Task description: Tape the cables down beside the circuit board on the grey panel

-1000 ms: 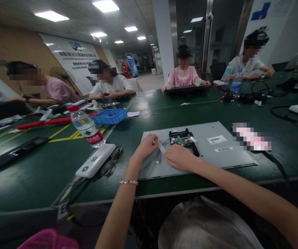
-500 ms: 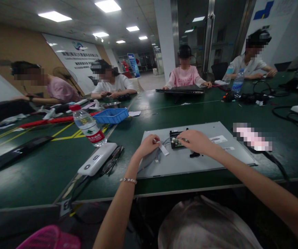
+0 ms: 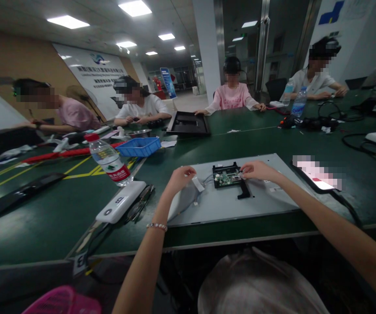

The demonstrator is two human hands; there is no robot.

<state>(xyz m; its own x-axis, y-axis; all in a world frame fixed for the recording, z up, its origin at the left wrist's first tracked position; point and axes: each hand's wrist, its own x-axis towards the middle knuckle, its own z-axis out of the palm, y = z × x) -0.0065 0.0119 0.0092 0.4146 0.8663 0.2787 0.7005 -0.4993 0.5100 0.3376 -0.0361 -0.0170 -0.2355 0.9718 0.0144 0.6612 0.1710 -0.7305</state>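
Note:
A grey metal-backed panel (image 3: pixel 266 203) lies flat on the green table in front of me. On it sits a black plastic bracket (image 3: pixel 245 189) around a green circuit board (image 3: pixel 226 178). My left hand (image 3: pixel 181 178) pinches a white strip (image 3: pixel 198 183), tape or flat ribbon cable, over the panel's left part. Grey wires (image 3: pixel 188 204) run beneath it toward the board. At the board's right edge, my right hand (image 3: pixel 256 170) is closed, thumb and fingertips together. A small pale piece shows at those fingertips, too small to name.
Left of the panel are a white power bank (image 3: pixel 121 201), folded glasses (image 3: pixel 140 203), a red-capped water bottle (image 3: pixel 111 163) and a blue tray (image 3: pixel 139 147). A phone (image 3: pixel 317 174) with a cable lies right. Across the table a co-worker holds a black frame (image 3: pixel 189 123).
My right hand has moved right, uncovering more of the board and bracket. My left hand has shifted slightly left with the white strip. The co-worker's black frame has moved left and tilted.

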